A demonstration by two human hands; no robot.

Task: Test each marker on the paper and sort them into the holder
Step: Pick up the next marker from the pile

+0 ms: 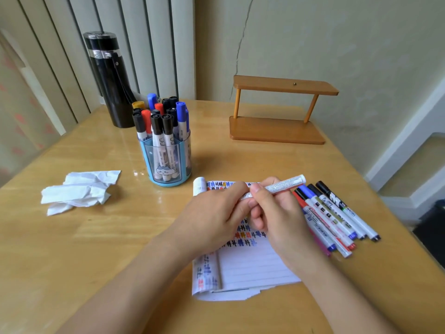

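Note:
Both my hands hold one white marker (281,185) above the lined paper (250,266). My right hand (277,213) grips its barrel, whose back end points up and right. My left hand (216,218) is curled round the other end, which is hidden in the fist. The paper carries many coloured test marks and curls up at its far edge. Several capped markers (337,220) lie in a row on the table right of the paper. The blue transparent holder (168,162), behind and left of the paper, stands full of several capped markers.
A crumpled white tissue (79,189) lies at the left. A black flask (108,78) stands behind the holder. A small wooden shelf (279,109) sits at the back against the wall. The table edge (407,227) runs down the right.

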